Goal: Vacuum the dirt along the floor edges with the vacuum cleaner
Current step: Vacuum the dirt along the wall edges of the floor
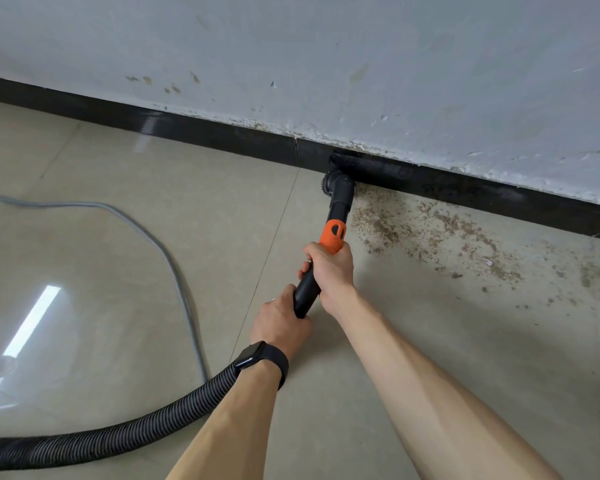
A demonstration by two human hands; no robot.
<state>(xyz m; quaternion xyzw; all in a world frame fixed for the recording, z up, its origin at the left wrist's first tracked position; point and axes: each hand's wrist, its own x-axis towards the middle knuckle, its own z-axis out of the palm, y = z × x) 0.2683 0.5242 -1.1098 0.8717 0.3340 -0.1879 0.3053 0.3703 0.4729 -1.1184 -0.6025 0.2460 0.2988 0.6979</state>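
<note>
The vacuum wand (338,206) is a black tube with an orange collar (332,235). Its black brush head (347,161) lies against the black skirting board (187,128) where the floor meets the wall. My right hand (331,271) grips the wand just below the orange collar. Lower down the tube, my left hand (279,322), with a black watch on the wrist, holds the wand's end. A ribbed black hose (118,434) runs from there to the bottom left. Brown dirt (440,233) is scattered on the tiles to the right of the brush head, along the skirting.
A grey power cord (174,265) curves across the glossy beige tiles on the left. The white wall (395,81) above the skirting is stained and flaking. The floor left of the wand shows no dirt.
</note>
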